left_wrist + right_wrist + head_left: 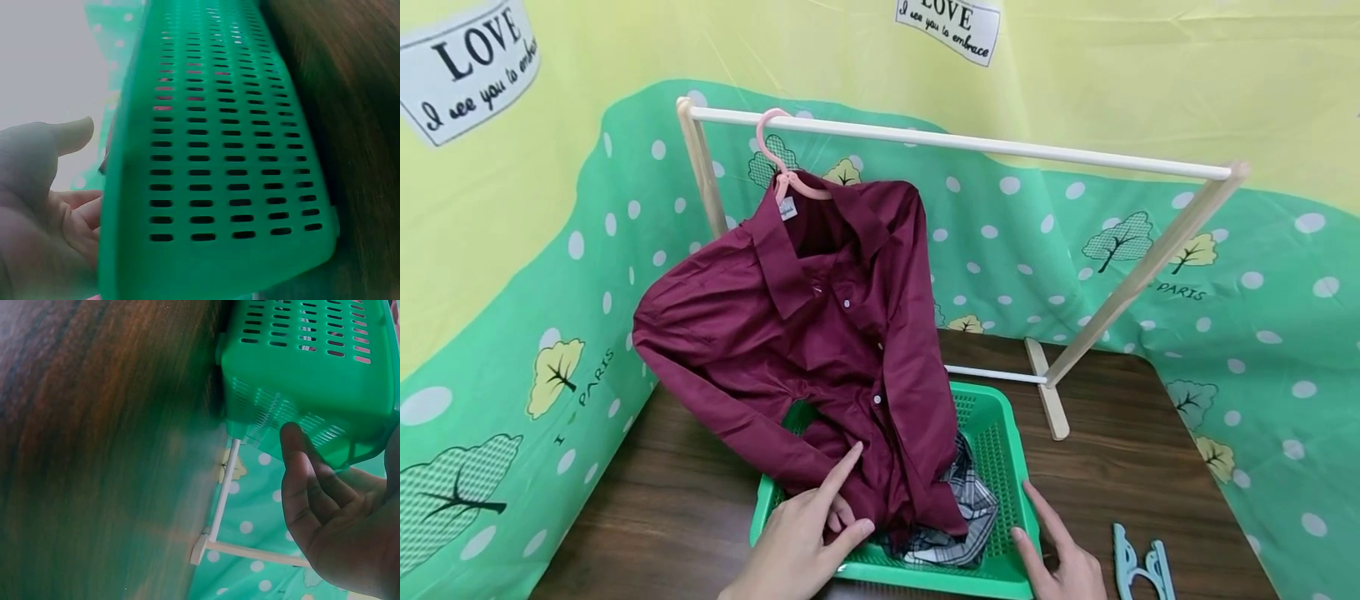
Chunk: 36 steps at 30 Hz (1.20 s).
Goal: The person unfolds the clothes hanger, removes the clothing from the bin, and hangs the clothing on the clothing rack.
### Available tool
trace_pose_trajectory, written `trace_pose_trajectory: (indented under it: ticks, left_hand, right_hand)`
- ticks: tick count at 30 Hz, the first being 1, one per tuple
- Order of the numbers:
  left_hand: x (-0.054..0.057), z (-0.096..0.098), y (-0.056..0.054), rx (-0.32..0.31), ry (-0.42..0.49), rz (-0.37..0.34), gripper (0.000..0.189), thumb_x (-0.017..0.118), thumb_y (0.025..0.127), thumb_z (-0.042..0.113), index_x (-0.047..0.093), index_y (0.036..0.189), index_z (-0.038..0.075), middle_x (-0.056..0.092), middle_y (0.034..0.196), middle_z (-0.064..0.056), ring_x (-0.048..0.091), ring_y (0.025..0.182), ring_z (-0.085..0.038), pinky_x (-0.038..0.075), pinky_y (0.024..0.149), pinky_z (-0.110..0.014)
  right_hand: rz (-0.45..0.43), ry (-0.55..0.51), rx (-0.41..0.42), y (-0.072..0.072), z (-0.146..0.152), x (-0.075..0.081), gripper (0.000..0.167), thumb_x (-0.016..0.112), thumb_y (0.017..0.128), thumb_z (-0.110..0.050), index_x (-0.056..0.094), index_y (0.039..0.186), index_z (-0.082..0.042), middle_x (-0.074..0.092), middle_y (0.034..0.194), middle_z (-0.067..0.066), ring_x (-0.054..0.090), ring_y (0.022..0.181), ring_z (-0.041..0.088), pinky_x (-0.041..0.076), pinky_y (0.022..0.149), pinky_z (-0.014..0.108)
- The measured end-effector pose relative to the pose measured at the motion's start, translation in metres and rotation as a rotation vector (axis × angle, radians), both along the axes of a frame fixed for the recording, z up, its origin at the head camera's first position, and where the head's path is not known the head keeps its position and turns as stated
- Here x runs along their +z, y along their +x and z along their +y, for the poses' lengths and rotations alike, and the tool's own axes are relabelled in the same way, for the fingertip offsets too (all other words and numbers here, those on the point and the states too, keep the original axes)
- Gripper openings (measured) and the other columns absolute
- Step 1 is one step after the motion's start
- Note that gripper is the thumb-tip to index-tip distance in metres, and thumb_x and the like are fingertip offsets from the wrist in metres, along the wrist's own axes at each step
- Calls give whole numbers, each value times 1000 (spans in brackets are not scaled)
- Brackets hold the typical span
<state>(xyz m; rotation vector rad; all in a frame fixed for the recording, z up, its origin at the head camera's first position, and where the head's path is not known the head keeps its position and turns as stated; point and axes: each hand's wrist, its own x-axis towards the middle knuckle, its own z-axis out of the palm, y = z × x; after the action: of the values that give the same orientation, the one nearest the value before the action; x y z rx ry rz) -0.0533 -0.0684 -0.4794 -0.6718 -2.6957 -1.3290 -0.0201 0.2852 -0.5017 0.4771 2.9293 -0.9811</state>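
Observation:
A maroon button-up shirt (pixel 842 333) hangs by its collar from a pink hanger (pixel 772 150), its lower part bunched inside a green basket (pixel 1000 433). A black-and-white plaid garment (pixel 973 508) lies in the basket beneath it. My left hand (pixel 808 525) is over the basket's front left, index finger extended to the shirt's lower front and thumb apart, with nothing gripped. In the left wrist view that hand is behind the slotted basket wall (pixel 206 156). My right hand (pixel 1060 550) lies along the basket's right side, thumb at the rim and fingers fairly straight against the outside.
The hanger hooks over the white rail (pixel 955 142) of a wooden rack, whose right post (pixel 1150 267) and foot (pixel 1047 392) stand behind the basket. A light blue folding hanger (pixel 1142 567) lies on the dark wood table (pixel 647 500) at right. Patterned cloth (pixel 1300 333) surrounds the table.

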Motion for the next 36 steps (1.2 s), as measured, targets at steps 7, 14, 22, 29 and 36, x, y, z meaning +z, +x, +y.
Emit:
trace_pose_trajectory:
  ticks: [7,14,22,29,36]
  left_hand:
    - [2,2,-23,-172,-46,-76,88,75,109,43,26,181,30,72,91,13,57,75,9,52,69,-21]
    - [9,1,-43,-373,-166,-17,94,77,107,44,20,182,39,57,73,13,41,58,6,38,54,-18]
    - [9,9,-62,-442,-223,-48,83,76,107,47,34,178,37,44,67,15,36,52,2,31,53,-18]
    - [5,13,-78,-429,-134,-169,62,81,107,37,56,162,26,73,95,10,62,79,8,56,76,-18]
    - [3,12,-78,-389,-132,-198,66,95,93,18,63,151,17,75,104,8,66,91,3,58,84,-21]
  right_hand:
    - [22,5,1,1,-1,0,64,73,111,-30,51,170,-16,83,122,26,78,74,10,58,57,24]
    - [25,16,10,1,0,1,64,71,112,-33,49,171,-18,83,122,25,76,73,8,57,57,24]
    - [-17,15,14,1,1,0,65,69,113,-36,46,172,-19,82,123,26,71,61,7,54,55,27]
    - [-37,-8,9,1,0,0,66,69,114,-35,45,172,-19,82,123,27,74,67,10,56,55,27]
    - [-47,-7,11,1,-1,0,65,67,114,-36,43,173,-19,82,122,26,75,67,11,57,55,27]
